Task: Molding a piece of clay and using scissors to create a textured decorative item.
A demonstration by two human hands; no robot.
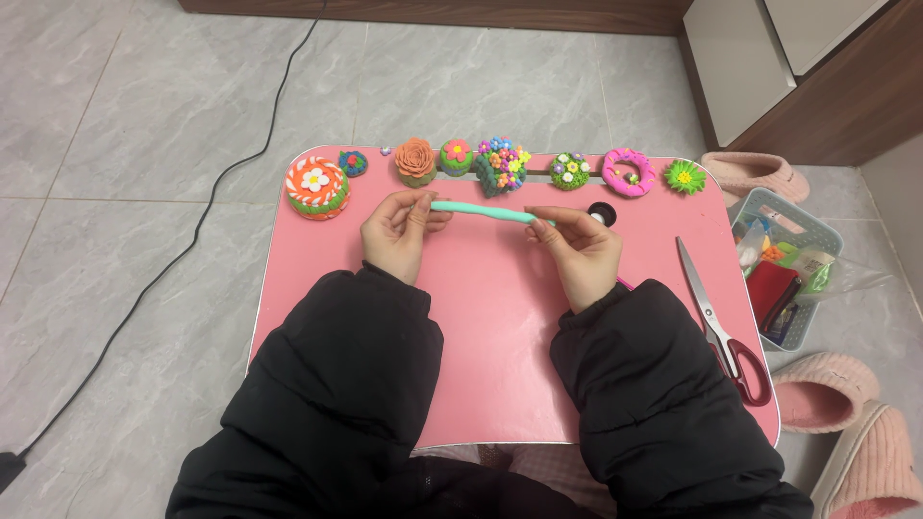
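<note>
Teal clay rope (481, 210): long axis crosswise, spanning left hand (396, 234) to right hand (580, 252); both hands' fingers pinched shut on its ends.

1 head-worn view, aimed steeply down.
The pink table (500, 317) is seen from close above, with grey floor (144, 144) framed around it.

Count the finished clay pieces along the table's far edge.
8, left to right: striped cake, small blue piece, orange rose, green cupcake, flower cluster, green flower ball, pink donut, green daisy. A tiny bead might be another.
</note>
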